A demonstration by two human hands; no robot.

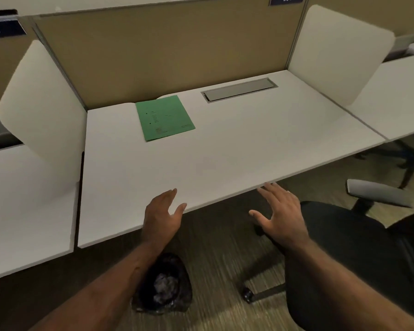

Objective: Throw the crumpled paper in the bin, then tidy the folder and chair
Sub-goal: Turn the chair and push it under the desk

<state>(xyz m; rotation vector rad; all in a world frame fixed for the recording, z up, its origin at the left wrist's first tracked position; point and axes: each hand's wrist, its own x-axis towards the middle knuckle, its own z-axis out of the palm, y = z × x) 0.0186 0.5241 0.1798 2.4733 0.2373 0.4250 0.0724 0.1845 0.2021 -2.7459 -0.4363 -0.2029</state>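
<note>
A green folder (pixel 165 117) lies flat and closed on the white desk (pixel 225 149), at the back left near the partition. On the carpet under the desk's front edge stands a black-lined bin (pixel 164 285) with crumpled paper (pixel 163 283) inside it. My left hand (pixel 162 217) hovers open at the desk's front edge, above the bin. My right hand (pixel 281 212) is open too, fingers spread, just past the desk edge. A black office chair (pixel 349 249) with a grey armrest stands to the right, turned away from the desk, beneath my right forearm.
White side dividers (pixel 43 108) flank the desk, with a tan partition (pixel 167 51) behind. A metal cable hatch (pixel 239 89) is set into the desk at the back right. Neighbouring desks lie on both sides; another chair's base (pixel 409 161) shows at far right.
</note>
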